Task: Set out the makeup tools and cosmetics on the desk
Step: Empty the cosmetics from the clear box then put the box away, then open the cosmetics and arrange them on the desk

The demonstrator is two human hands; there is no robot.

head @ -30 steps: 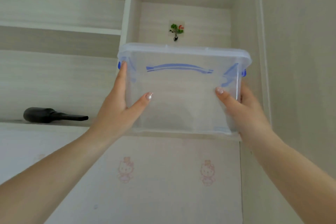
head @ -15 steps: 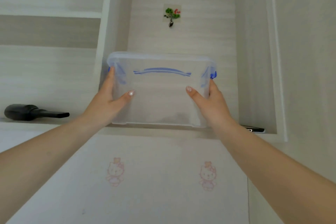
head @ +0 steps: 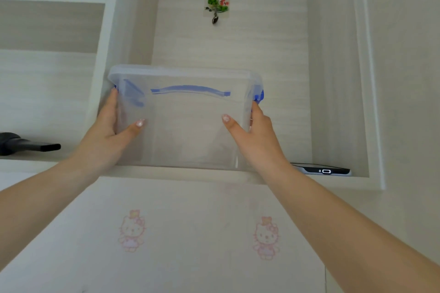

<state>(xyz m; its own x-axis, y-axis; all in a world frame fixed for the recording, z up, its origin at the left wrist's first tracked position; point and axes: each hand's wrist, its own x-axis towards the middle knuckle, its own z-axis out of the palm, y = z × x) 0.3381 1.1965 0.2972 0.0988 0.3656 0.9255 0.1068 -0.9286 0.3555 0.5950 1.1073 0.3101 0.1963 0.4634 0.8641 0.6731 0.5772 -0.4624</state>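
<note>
Both hands [head: 257, 143] grip the upright clear box [head: 185, 126], long axis left-right.

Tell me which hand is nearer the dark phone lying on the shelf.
Right. The right hand grips the clear plastic storage box just left of the dark phone; the left hand grips the box's far side.

Box [head: 185, 121] on shelf [head: 181, 170]; phone [head: 321, 170] right.

Clear storage box [head: 185, 126] with blue handle [head: 190, 90], blue clips [head: 259, 95].
</note>
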